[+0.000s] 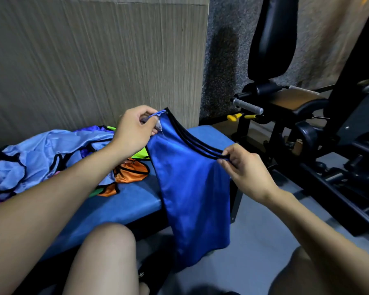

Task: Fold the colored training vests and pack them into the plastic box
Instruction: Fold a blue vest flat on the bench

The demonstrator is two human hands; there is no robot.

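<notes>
1. No box shows in the head view; the vests lie loose on the blue table (124, 201), none in a container.
2. The blue vest (192, 188), trimmed in black, hangs in the air between the two hands, off the table's right end, its lower part dropping past the table's near edge toward the grey floor (264, 241).
3. The left hand (134, 128) pinches one top corner of the blue vest, thumb and fingertips closed on the frayed edge, above the table's right end.
4. The right hand (245, 167) pinches the other end of the black-trimmed top edge, fingers curled round the trim, out past the table's right edge.
5. The hands are apart, the trimmed edge stretched in a sagging line between them, the left end higher than the right.
6. A heap of vests sits on the table's left part, under the left forearm: a light blue vest (51, 152) on top, an orange vest (130, 173) nearer the middle, and a slip of a neon green vest (142, 155) just beside the blue vest.
7. The heap lies left of the blue vest; whether the two touch cannot be told.
8. A bare knee (102, 252) shows at the table's near edge.
9. A black gym machine (307, 124) stands to the right of the table, against a speckled wall.
</notes>
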